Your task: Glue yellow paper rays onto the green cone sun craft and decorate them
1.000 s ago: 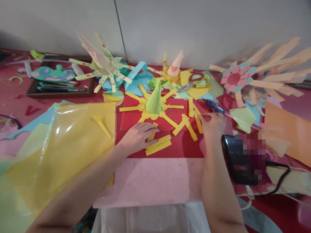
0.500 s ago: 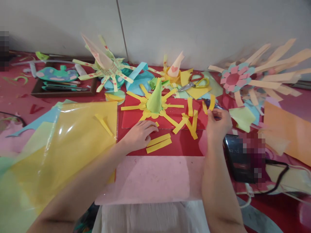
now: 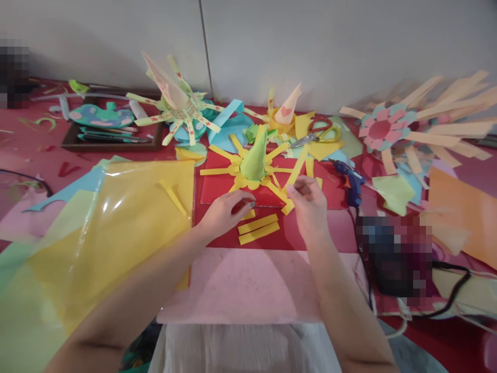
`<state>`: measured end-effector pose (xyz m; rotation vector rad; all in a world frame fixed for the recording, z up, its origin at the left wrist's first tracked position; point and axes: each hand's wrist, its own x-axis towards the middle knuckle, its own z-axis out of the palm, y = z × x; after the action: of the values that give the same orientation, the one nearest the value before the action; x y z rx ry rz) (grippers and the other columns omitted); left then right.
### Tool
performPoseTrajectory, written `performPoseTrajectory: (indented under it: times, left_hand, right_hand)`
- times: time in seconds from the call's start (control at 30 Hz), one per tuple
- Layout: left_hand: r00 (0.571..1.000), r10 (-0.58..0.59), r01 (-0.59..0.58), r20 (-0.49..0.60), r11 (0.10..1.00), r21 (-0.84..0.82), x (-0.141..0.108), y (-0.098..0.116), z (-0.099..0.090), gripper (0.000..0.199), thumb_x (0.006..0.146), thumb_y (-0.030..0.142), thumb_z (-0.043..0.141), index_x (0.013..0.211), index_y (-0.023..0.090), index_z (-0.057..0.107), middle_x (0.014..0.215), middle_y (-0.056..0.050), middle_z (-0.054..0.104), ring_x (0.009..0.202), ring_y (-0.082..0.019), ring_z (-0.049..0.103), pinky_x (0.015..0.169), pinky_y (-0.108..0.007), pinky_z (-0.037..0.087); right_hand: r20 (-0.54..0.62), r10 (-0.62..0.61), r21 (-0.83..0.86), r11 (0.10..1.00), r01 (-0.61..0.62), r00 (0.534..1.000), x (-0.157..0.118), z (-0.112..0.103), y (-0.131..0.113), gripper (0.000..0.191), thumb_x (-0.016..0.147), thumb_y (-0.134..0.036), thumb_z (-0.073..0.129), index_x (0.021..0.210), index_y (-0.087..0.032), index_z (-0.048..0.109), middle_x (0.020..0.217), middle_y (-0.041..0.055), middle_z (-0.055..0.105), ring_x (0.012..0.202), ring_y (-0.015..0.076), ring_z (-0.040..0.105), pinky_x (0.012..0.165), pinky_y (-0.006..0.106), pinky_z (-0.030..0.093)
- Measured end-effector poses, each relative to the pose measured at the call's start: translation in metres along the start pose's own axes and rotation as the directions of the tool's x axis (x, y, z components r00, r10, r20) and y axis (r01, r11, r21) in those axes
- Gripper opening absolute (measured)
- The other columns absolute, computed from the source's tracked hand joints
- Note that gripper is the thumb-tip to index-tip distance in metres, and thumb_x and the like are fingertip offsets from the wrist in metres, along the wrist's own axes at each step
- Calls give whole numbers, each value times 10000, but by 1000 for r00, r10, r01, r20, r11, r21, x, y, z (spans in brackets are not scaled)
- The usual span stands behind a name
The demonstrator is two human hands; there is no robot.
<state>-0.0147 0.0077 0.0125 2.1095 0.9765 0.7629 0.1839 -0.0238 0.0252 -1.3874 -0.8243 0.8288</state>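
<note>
At the left of the red counter (image 3: 37,142), toward its front edge, a yellow sheet (image 3: 143,223) lies in clear plastic, with a small yellow cutting on top. Behind it, near the back edge, a dark tray (image 3: 111,147) holds pens, and a teal spotted shape (image 3: 103,115) sits over it. Next along the back edge stands a star-printed paper piece (image 3: 184,116) with a tall pointed cone.

The left hand (image 3: 221,215) is over the middle of the counter, half curled, thumb and fingertips close together; I cannot tell whether anything is in it. Just beside it, nearer the front edge, lie two loose strips (image 3: 259,228), side by side.

Midway between back and front edges, a green cone (image 3: 254,163) stands in a yellow rayed base (image 3: 252,183) on a red panel (image 3: 217,189). To its right, a yellow strip (image 3: 298,167) slants up from the right hand (image 3: 310,204), which pinches its lower end between thumb and finger. Scissors (image 3: 322,135) lie behind, toward the back edge.

Right of that hand rests a blue glue gun (image 3: 352,186); a paper flower (image 3: 382,129) with peach streamers is near the back right corner, and an orange sheet (image 3: 462,207) reaches the right side.
</note>
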Motion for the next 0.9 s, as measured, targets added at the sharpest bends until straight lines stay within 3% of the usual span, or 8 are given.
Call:
performPoseTrajectory:
  times: [0.1,0.2,0.33,0.57,0.77,0.9]
  left_hand:
    - [999,-20,24,46,994,-106,1,0,-2,257,919,363,472,861,169,630,756,-10,686,653,-106,618,607,-207,490]
    - [995,57,-41,86,983,-178,2,1,-3,353,914,455,473,810,158,632,716,-20,685,633,-107,621,603,-206,490]
    - [994,101,-89,53,978,-190,1,2,-2,404,886,503,502,721,151,613,650,-11,655,558,-90,573,539,-192,461]
    - [997,32,-17,65,975,-220,2,4,-3,205,865,314,580,735,166,638,689,-1,682,613,-91,607,603,-190,475]
    - [999,4,6,45,979,-206,1,6,-3,113,840,204,587,739,169,624,683,21,675,602,-74,581,605,-175,452]
    - [994,15,7,113,982,-187,1,3,-1,126,837,194,573,721,169,616,663,28,649,567,-63,535,564,-167,428]
  right_hand:
    - [93,-25,-10,1000,26,995,-14,9,-4,294,639,-336,753,817,-233,543,725,-47,563,713,98,566,682,257,484]
    - [208,-46,-28,998,53,977,-26,15,-5,272,666,-333,748,811,-237,539,711,-50,568,653,91,539,645,256,471]
    - [314,-28,-38,998,42,949,-34,20,-1,248,686,-326,743,794,-235,539,706,-52,574,600,84,495,589,253,440]
    - [361,-17,-38,999,33,932,-29,17,2,228,694,-331,738,782,-234,551,735,-36,583,658,98,547,642,267,486]
    - [284,63,-46,998,-52,957,-23,16,5,244,699,-376,721,815,-242,554,784,-19,610,757,120,606,668,268,517]
    - [280,105,-47,994,-96,954,-20,14,5,259,684,-380,725,825,-242,557,781,-12,637,754,131,627,646,274,536]
